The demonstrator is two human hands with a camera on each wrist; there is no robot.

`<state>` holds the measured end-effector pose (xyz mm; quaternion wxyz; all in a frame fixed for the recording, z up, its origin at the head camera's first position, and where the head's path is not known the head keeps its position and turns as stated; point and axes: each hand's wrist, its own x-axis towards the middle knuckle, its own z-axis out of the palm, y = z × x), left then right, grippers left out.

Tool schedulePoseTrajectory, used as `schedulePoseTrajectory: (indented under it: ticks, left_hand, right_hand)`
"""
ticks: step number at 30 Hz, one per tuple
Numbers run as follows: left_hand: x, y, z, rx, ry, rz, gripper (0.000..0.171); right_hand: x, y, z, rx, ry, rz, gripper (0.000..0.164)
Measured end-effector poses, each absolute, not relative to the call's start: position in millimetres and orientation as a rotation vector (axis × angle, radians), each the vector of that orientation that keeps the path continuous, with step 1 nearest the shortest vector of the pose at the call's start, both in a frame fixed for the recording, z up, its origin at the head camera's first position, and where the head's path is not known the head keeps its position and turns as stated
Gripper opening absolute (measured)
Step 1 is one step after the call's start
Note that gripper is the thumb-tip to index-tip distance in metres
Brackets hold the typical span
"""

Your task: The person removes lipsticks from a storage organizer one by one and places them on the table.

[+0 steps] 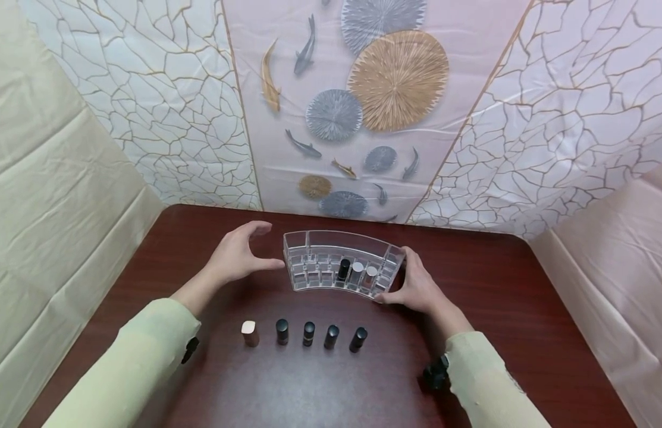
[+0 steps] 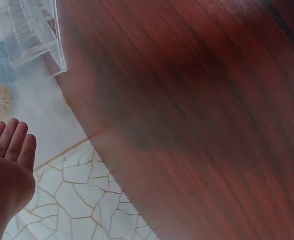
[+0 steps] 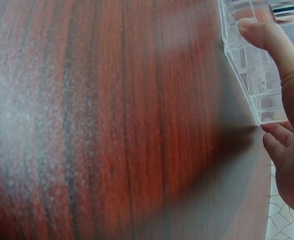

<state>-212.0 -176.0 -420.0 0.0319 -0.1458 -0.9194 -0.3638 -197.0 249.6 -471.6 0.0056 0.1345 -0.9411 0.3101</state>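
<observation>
A curved clear acrylic lipstick organizer [image 1: 320, 252] stands toward the back of the table. In its front slots are a black lipstick tube [image 1: 344, 269] and two white-topped tubes [image 1: 357, 274]. My right hand [image 1: 416, 282] grips the organizer's right end, thumb at the front and fingers round the side; the right wrist view shows the thumb [image 3: 267, 37] over the front. At the left end, my left hand [image 1: 237, 252] is spread, its thumb tip right by the organizer's side. The left wrist view shows straight fingers [image 2: 16, 142] apart from the organizer [image 2: 56, 50].
In front of the organizer, a row of upright lipsticks spans the dark red wooden table [image 1: 288, 392]: one with a pale gold cap [image 1: 249, 333] at the left, then several black ones [image 1: 308, 333]. A patterned cloth [image 1: 331, 166] hangs along the table's back edge.
</observation>
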Motion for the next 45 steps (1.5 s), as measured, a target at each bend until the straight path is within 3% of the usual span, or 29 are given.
schedulePoseTrajectory:
  ticks: [10, 45]
  left_hand:
    - [-221.0, -177.1, -432.7, -0.482, -2.799, -1.213, 0.107]
    - [-227.7, -155.1, -466.2, -0.656, -2.884, -1.086, 0.125]
  right_hand:
    - [-197.5, 248.5, -471.3, 0.41, -2.963, 0.948, 0.133]
    - [-198.6, 249.3, -471.2, 0.401, -2.976, 0.957, 0.127]
